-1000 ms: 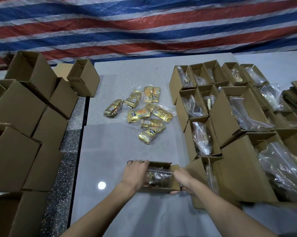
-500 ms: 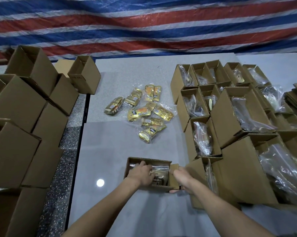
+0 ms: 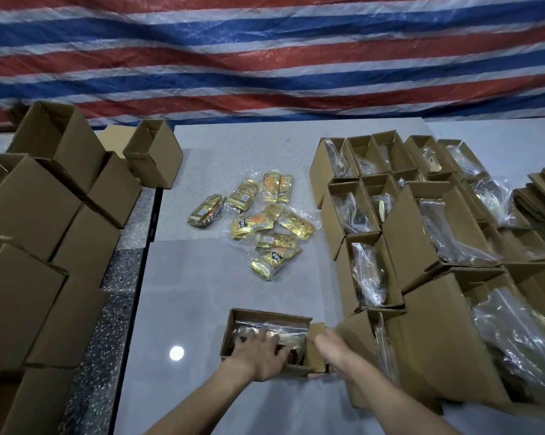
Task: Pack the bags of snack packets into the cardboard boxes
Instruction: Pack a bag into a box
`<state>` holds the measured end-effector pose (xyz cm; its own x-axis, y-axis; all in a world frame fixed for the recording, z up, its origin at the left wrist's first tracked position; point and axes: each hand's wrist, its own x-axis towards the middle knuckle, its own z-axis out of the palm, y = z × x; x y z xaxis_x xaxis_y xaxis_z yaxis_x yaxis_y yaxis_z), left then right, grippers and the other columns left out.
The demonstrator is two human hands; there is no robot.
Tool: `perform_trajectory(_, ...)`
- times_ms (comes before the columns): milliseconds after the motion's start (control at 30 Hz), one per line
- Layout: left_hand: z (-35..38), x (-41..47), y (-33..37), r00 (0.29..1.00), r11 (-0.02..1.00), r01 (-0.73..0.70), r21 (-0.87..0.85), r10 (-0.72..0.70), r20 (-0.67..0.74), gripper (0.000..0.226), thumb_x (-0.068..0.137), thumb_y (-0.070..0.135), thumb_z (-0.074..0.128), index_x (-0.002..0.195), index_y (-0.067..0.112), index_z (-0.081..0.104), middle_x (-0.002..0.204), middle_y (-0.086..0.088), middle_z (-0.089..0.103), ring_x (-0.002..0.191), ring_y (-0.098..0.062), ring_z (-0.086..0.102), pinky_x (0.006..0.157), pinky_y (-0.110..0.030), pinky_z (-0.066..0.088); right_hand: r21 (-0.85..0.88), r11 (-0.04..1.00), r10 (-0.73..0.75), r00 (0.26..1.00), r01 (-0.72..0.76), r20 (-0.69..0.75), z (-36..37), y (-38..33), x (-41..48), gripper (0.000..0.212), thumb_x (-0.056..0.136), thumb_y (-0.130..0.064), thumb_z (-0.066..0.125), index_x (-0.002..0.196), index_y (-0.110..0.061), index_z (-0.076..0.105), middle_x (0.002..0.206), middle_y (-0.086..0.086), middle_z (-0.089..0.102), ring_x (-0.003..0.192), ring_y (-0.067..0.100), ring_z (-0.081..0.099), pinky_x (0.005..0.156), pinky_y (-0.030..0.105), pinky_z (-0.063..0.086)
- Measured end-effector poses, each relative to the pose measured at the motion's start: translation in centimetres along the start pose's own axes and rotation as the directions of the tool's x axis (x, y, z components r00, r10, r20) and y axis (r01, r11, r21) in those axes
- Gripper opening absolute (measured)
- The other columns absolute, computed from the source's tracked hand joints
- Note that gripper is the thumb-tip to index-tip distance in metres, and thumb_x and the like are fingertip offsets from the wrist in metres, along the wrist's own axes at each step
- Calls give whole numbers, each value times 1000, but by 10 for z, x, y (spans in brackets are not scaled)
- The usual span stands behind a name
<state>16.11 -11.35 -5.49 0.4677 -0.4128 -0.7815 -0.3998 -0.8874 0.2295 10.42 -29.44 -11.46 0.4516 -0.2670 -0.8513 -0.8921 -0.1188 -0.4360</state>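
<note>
A small open cardboard box [image 3: 266, 314] stands on the grey table near me. A clear bag of snack packets [image 3: 275, 328] lies inside it. My left hand [image 3: 258, 353] reaches into the box from the near side, its fingers spread and pressing down on the bag. My right hand [image 3: 331, 353] grips the box's right end at its side flap, thumb under the near corner. Several more clear bags of gold snack packets [image 3: 266, 226] lie loose in the middle of the table.
Several boxes holding bags [image 3: 368, 271] stand packed together on the right, close to my right hand. Empty boxes [image 3: 29, 211] are heaped on the left. A stack of flat cardboard [image 3: 544, 196] lies far right. A striped tarp [image 3: 264, 58] hangs behind.
The box has turned from tipped toward me to opening upward. My left hand has moved from its left edge down into it, pushing the bag deeper. My right hand stays on the right end.
</note>
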Motion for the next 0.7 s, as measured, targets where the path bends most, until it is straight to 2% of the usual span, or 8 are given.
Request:
perform_trajectory(133,-6,6,-2,999,1000,-1,-16,1,34,67,99,62,21,156,27,24,166,-6,7,152,-33,5,120,-59,2,18,999,-35,999,35,-7,0,1,4,41,85,-28,49,126,-20,48,121,4,48,130,37,50,102,50,47)
perform_trajectory(200,-9,7,-3,998,999,8,-31,-6,57,66,99,61,25,154,27,28,165,-6,11,152,-33,7,120,-58,4,15,999,-41,999,41,-1,0,1,4,43,82,-30,47,125,-25,46,119,2,44,126,32,51,73,31,57)
perform_trajectory(267,-11,6,-1,999,1000,21,11,-22,27,62,99,58,28,150,23,35,162,-8,20,150,-35,11,119,-59,5,7,999,-36,999,36,3,1,4,4,44,82,-35,46,126,-28,44,119,-2,42,122,27,51,52,14,48)
perform_trajectory(300,-11,4,2,1000,998,24,58,-23,-20,60,99,56,29,148,21,38,160,-9,25,150,-36,12,118,-60,5,1,999,-39,999,39,-2,2,4,4,45,85,-36,47,129,-26,47,120,-3,45,124,27,52,56,16,50)
perform_trajectory(367,-8,1,8,993,997,-4,77,13,-116,57,99,54,32,142,19,43,153,-10,36,146,-33,23,117,-56,13,-10,997,-73,997,72,-33,1,1,1,41,89,-34,49,126,-16,57,123,3,58,122,28,56,80,33,55)
perform_trajectory(467,-1,-4,11,989,991,-91,-102,78,-124,46,97,53,37,127,24,56,140,-6,53,132,-28,46,111,-45,32,-18,996,-93,995,92,-43,0,-3,-6,38,89,-25,52,123,-11,62,127,13,63,120,29,57,101,38,46)
perform_trajectory(567,-4,-6,4,983,970,-91,-223,52,-174,34,98,48,43,114,24,62,128,0,62,121,-23,56,98,-34,45,-26,995,-102,993,100,-59,2,-7,-16,39,93,-24,53,128,-8,59,131,12,60,126,27,54,102,32,42)
perform_trajectory(700,-4,-10,-6,964,949,-87,-303,4,-265,22,96,46,48,102,29,60,104,8,64,108,-19,60,82,-29,45,-19,992,-124,985,123,-119,6,-9,-30,19,94,-12,49,104,-12,65,103,6,66,105,21,60,84,24,43)
